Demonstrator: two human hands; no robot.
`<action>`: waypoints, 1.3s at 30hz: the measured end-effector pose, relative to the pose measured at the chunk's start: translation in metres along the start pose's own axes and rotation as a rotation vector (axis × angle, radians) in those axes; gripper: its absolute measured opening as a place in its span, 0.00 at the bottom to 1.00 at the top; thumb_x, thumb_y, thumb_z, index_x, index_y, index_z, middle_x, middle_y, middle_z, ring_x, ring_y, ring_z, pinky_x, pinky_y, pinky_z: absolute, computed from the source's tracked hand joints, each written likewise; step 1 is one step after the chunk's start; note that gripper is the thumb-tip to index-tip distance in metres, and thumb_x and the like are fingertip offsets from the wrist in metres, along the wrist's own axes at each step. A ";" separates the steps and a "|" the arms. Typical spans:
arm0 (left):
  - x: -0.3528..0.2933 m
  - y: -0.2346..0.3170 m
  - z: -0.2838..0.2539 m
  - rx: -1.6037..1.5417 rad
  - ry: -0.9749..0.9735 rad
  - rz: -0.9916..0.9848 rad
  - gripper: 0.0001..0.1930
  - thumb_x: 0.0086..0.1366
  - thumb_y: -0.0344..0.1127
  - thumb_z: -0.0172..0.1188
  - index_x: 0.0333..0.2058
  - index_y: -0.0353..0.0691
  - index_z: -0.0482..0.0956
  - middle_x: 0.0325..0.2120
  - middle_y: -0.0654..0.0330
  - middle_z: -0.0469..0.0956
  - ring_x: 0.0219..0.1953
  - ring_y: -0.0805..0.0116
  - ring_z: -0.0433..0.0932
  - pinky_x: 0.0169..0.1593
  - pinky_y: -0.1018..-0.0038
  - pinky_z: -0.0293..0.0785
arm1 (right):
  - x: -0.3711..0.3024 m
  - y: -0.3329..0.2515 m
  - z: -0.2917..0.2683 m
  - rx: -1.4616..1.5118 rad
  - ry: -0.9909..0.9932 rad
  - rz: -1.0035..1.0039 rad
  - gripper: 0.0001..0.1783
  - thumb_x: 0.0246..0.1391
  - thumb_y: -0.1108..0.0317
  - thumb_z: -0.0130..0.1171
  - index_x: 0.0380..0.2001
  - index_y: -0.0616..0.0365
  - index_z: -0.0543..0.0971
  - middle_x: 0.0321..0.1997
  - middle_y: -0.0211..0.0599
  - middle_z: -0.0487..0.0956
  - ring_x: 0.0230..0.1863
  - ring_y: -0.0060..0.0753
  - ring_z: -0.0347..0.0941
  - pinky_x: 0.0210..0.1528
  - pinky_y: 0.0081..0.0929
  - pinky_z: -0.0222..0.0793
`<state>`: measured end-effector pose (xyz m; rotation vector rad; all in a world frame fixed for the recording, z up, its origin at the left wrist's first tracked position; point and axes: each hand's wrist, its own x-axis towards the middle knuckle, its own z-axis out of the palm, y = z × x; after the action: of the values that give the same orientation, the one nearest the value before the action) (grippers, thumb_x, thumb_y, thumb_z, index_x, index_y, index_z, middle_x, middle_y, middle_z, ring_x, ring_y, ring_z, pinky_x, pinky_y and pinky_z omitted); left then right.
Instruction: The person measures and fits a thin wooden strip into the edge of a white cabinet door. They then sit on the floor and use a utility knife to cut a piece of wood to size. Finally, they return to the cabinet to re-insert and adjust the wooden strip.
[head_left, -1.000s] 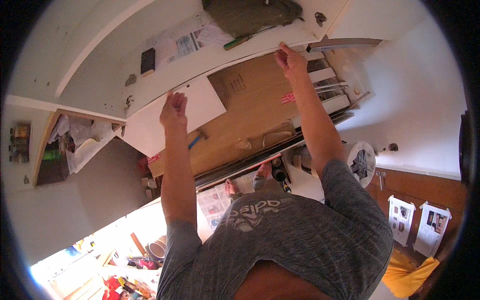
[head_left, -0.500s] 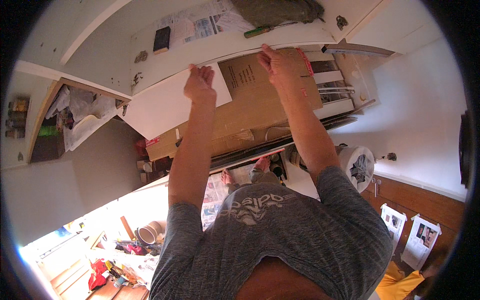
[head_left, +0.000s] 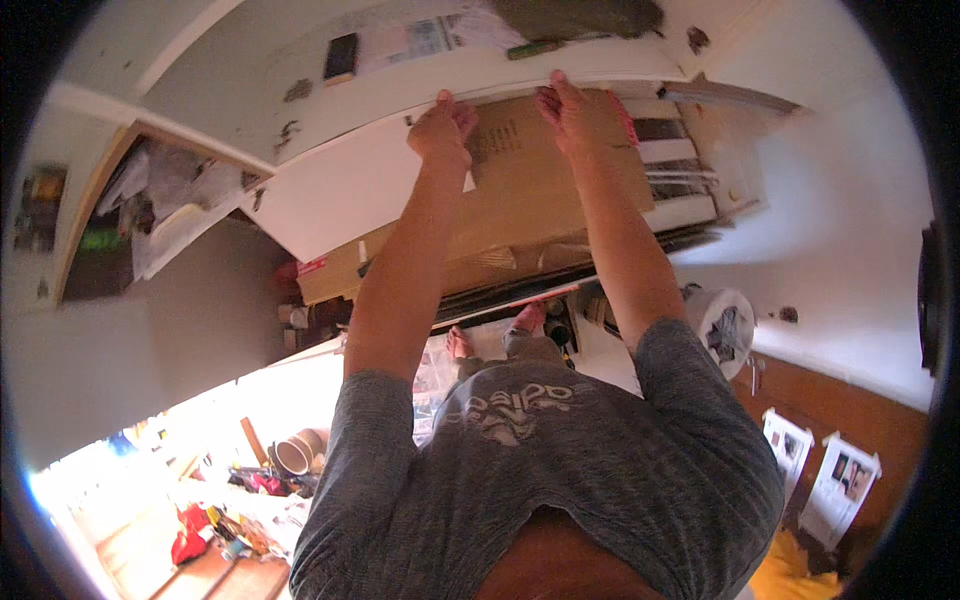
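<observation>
Both my hands are raised to the long front edge of a white cabinet shelf point(head_left: 385, 98). My left hand point(head_left: 442, 130) is closed, its thumb on the edge and its fingers curled below. Further right, my right hand point(head_left: 563, 108) pinches the same edge, thumb uppermost. A thin pale line runs along the edge between them; whether it is a separate strip I cannot tell. Just under the hands are a white panel point(head_left: 350, 180) and a brown cardboard sheet point(head_left: 540, 195). On the shelf lie a dark block-shaped object point(head_left: 341, 57) and a green-handled tool point(head_left: 532, 49).
A dark green cloth point(head_left: 585, 18) and newspaper point(head_left: 430, 38) lie deeper on the shelf. An open compartment with plastic bags point(head_left: 180, 195) is at left. Below right stands a white cylindrical container point(head_left: 722, 330). Tools and a round pot point(head_left: 297, 452) clutter the lower left.
My left hand has moved right along the shelf edge, closer to my right hand. My right hand stays at nearly the same place on the edge. The whole view has shifted slightly.
</observation>
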<state>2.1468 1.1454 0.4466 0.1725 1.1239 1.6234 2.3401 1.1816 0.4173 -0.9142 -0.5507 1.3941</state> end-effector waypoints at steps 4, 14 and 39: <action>0.014 0.024 -0.067 0.145 -0.108 0.175 0.11 0.66 0.34 0.61 0.38 0.28 0.76 0.32 0.49 0.81 0.28 0.61 0.82 0.30 0.71 0.82 | -0.012 0.000 0.005 -0.032 -0.048 0.055 0.24 0.54 0.50 0.66 0.40 0.60 0.74 0.33 0.36 0.79 0.33 0.29 0.78 0.39 0.22 0.79; 0.041 0.093 -0.142 0.640 0.037 0.496 0.16 0.60 0.42 0.68 0.34 0.32 0.83 0.26 0.59 0.82 0.26 0.73 0.81 0.28 0.79 0.76 | -0.044 0.024 0.015 -0.186 -0.135 0.144 0.24 0.50 0.49 0.70 0.37 0.58 0.77 0.32 0.35 0.80 0.31 0.27 0.79 0.37 0.22 0.79; 0.047 0.103 -0.146 1.044 0.197 0.579 0.26 0.55 0.60 0.66 0.20 0.39 0.83 0.16 0.62 0.81 0.20 0.72 0.80 0.32 0.72 0.76 | -0.009 -0.003 -0.029 -1.448 -0.067 -0.502 0.30 0.48 0.35 0.64 0.33 0.55 0.84 0.24 0.33 0.81 0.22 0.30 0.76 0.33 0.28 0.74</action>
<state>1.9684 1.1057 0.4233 1.1121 2.1351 1.3714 2.3638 1.1671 0.4044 -1.6581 -1.7907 0.3891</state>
